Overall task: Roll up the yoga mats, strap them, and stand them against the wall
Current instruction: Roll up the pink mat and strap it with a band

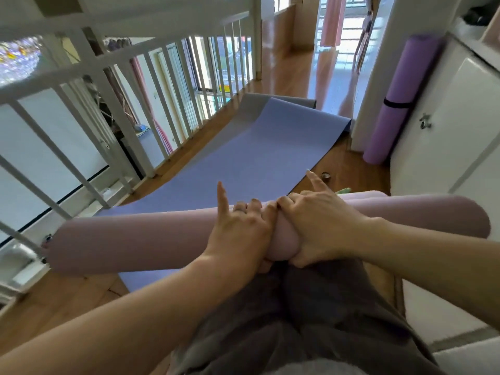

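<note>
Wooden flooring beside the white railing bears a flat blue mat, and over it the rolled pink mat, seemingly light, spongy and springy, dents at mid-length where left hand and right hand curl round it, 2 forefingers straight.

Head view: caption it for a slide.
Left hand and right hand grip a rolled pink mat over an unrolled blue mat.

Left hand: your left hand curls over the middle of the rolled pink mat, index finger straight.
Right hand: your right hand grips just beside it, knuckles touching, index finger raised.
Arms: both forearms bare, converging forward.
</note>
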The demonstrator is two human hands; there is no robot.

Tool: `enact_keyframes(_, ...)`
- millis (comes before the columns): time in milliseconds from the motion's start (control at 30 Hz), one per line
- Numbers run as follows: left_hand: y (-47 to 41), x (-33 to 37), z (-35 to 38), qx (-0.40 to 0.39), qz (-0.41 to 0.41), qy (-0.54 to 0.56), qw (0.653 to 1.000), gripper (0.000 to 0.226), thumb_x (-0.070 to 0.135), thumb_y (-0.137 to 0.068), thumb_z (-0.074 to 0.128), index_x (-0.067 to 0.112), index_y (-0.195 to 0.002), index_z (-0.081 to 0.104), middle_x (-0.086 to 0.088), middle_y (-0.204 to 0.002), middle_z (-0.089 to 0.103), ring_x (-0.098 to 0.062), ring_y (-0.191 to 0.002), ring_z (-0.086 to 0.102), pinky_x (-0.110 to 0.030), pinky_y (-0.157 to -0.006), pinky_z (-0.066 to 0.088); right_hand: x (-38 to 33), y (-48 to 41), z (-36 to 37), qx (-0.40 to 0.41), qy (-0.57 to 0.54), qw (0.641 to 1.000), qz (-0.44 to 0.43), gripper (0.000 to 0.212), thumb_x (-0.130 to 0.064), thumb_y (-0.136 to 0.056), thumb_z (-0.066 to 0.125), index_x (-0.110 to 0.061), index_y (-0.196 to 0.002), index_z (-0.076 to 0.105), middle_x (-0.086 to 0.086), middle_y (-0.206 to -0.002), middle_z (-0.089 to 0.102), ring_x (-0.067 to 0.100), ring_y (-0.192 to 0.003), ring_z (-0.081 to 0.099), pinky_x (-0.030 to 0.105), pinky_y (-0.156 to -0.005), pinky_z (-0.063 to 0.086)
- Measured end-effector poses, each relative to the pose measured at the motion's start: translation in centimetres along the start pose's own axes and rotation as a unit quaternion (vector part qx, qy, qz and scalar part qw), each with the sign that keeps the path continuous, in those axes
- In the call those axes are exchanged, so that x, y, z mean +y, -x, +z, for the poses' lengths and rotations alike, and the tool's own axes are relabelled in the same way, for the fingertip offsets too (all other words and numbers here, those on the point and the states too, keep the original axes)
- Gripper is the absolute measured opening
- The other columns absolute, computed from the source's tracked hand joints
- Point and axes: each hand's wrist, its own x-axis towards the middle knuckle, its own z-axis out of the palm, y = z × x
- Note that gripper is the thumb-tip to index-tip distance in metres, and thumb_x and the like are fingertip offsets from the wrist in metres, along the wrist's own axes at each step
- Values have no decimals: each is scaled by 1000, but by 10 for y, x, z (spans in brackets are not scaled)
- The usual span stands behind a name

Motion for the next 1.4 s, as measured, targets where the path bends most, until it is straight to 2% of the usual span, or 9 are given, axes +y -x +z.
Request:
enact_keyframes(133, 13, 9, 2, -46, 6, 1, 999, 103, 52, -79, 64, 12, -151, 0, -15, -147, 34, -32, -131, 39, -64, -108, -11, -9, 10, 10, -29, -37, 998, -32, 79, -66, -63, 61, -19, -125, 48, -8, -116, 61, 13, -111, 56, 50, -117, 3)
enact_keyframes(267, 0, -4, -3, -91, 19, 73, 993, 103, 58, -74, 68, 17, -150, 11, -9, -140, 42, -28, -129, 41, -60, -114, 5, -1, 3, 4, -54, -85, 995, -19, 85, -67, -65, 64, -23, -134, 42, -10, -125, 57, 12, -118, 52, 58, -114, 7)
enact_keyframes(433, -28, -31, -8, -173, 29, 171, 969, 99, 68, -67, 69, 26, -145, 24, 0, -138, 46, -25, -130, 41, -60, -111, 17, -14, 7, 11, -34, 12, 999, 25, 95, -58, -70, 67, -18, -144, 24, 0, -136, 48, 22, -126, 46, 59, -114, 3)
enact_keyframes(633, -18, -15, 6, -68, 20, 61, 996, 107, 63, -71, 66, 24, -150, 6, -6, -138, 44, -29, -127, 45, -65, -110, 4, 9, -21, -5, -144, -105, 983, 41, 97, -63, -58, 78, -21, -135, 37, -5, -126, 55, 19, -120, 52, 61, -113, 13)
enact_keyframes(833, -41, -38, -7, -178, 17, 167, 969, 100, 68, -67, 68, 28, -146, 23, 0, -134, 49, -26, -127, 44, -68, -107, 8, -15, -6, 22, 16, 22, 998, 65, 96, -64, -67, 65, -19, -142, 25, 3, -131, 50, 26, -121, 49, 59, -112, -5)
enact_keyframes(1033, -15, -7, 19, -21, -34, -3, 999, 92, 49, -88, 54, 17, -150, -5, -12, -148, 26, -32, -134, 32, -68, -107, -8, 10, -37, -4, -104, -68, 991, 41, 94, -67, -56, 76, -18, -128, 41, -2, -120, 57, 21, -114, 55, 60, -111, 14)
enact_keyframes(1100, -19, -16, 22, -12, -20, 2, 1000, 98, 52, -82, 60, 19, -151, -1, -10, -145, 32, -31, -129, 38, -66, -109, -5, 5, -37, 3, -71, -44, 995, 62, 93, -64, -58, 75, -17, -130, 41, 0, -120, 57, 23, -114, 54, 64, -110, 8)
enact_keyframes(1233, -38, -29, 14, -38, -7, 73, 997, 103, 53, -71, 72, 22, -149, 13, -8, -138, 43, -31, -126, 44, -66, -109, -1, -12, -17, 37, 105, 89, 987, 84, 99, -54, -47, 81, -9, -130, 50, 11, -112, 62, 31, -100, 62, 63, -108, 4)
enact_keyframes(1400, -34, -17, 19, -22, -37, 35, 998, 96, 52, -78, 65, 19, -148, 9, -10, -140, 37, -31, -129, 39, -68, -106, -9, -3, -26, 26, 47, 51, 995, 77, 85, -54, -71, 64, -16, -140, 30, 5, -127, 54, 27, -117, 52, 57, -114, -4)
